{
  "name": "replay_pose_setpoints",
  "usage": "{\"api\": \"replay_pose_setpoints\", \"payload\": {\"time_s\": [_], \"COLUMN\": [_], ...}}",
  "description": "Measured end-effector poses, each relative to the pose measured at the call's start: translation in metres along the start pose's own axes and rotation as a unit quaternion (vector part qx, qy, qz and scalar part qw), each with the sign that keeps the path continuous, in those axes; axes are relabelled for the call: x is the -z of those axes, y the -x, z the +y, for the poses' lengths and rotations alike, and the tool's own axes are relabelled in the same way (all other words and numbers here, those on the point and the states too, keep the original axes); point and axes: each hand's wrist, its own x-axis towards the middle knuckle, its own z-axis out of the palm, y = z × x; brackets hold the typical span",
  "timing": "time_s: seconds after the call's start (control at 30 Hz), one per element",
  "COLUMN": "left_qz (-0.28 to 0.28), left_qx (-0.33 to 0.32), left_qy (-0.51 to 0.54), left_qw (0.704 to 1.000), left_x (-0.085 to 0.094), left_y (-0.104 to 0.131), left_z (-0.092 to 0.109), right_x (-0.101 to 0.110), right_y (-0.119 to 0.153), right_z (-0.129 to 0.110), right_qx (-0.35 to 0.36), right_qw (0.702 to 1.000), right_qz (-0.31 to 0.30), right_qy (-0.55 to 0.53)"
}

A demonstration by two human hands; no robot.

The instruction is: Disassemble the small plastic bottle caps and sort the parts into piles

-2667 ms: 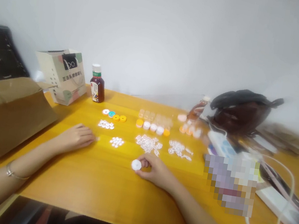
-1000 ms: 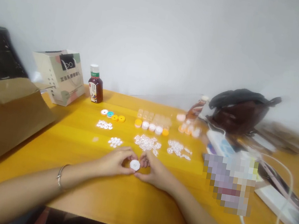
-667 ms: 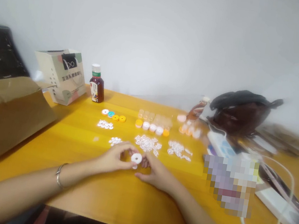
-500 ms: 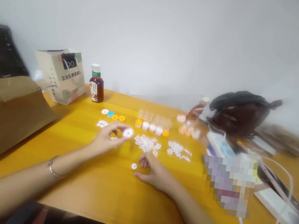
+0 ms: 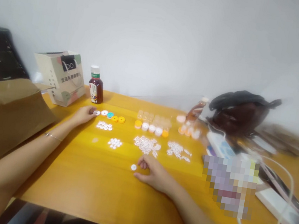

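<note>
At the left end of a row of round caps, my left hand (image 5: 83, 114) pinches a white cap (image 5: 97, 113) with a hole in its middle, down at table level. Beside it in the row lie another white cap (image 5: 104, 113), a teal cap (image 5: 110, 115) and yellow caps (image 5: 118, 119). My right hand (image 5: 155, 173) rests on the table, fingers loosely curled and thumb apart, holding nothing. Just left of its fingertips is a small white disc (image 5: 133, 167). Small white pieces lie in piles: one pile (image 5: 104, 125) near the caps, another pile (image 5: 114, 143) closer to me.
Flat white cut-out pieces (image 5: 146, 145) and a second heap (image 5: 177, 150) lie mid-table, behind them clear cups (image 5: 148, 117) and lidded ones (image 5: 151, 129). A dark red bottle (image 5: 96, 89), paper bag (image 5: 69, 79) and cardboard box (image 5: 2, 114) stand left; power strips (image 5: 279, 210) and cables lie right.
My left hand has moved left and away from me, carrying the white cap from above the table's middle to the left end of the cap row. My right hand has stayed in place.
</note>
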Motion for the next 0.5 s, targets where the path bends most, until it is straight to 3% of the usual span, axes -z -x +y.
{"api": "replay_pose_setpoints", "payload": {"time_s": [0.13,0.23,0.37,0.43,0.5], "left_qz": [-0.005,0.039,0.128,0.083,-0.006], "left_qx": [-0.002,-0.015,-0.151,-0.248,-0.340], "left_qy": [-0.001,-0.014,0.003,0.033,0.038], "left_qw": [1.000,0.999,0.980,0.965,0.939], "left_x": [-0.004,-0.001,0.002,-0.001,-0.007], "left_y": [0.001,0.006,0.028,0.049,0.076], "left_z": [0.001,0.010,0.051,0.082,0.114], "right_x": [0.001,0.001,0.000,0.001,0.006], "right_y": [0.000,-0.001,-0.001,-0.001,-0.002], "right_z": [0.000,0.001,0.001,0.001,0.001], "right_qx": [0.001,0.003,0.004,0.001,0.001], "right_qw": [1.000,1.000,1.000,1.000,1.000], "right_qz": [-0.003,-0.005,-0.006,0.000,0.019], "right_qy": [0.007,0.008,0.002,-0.011,-0.025]}}
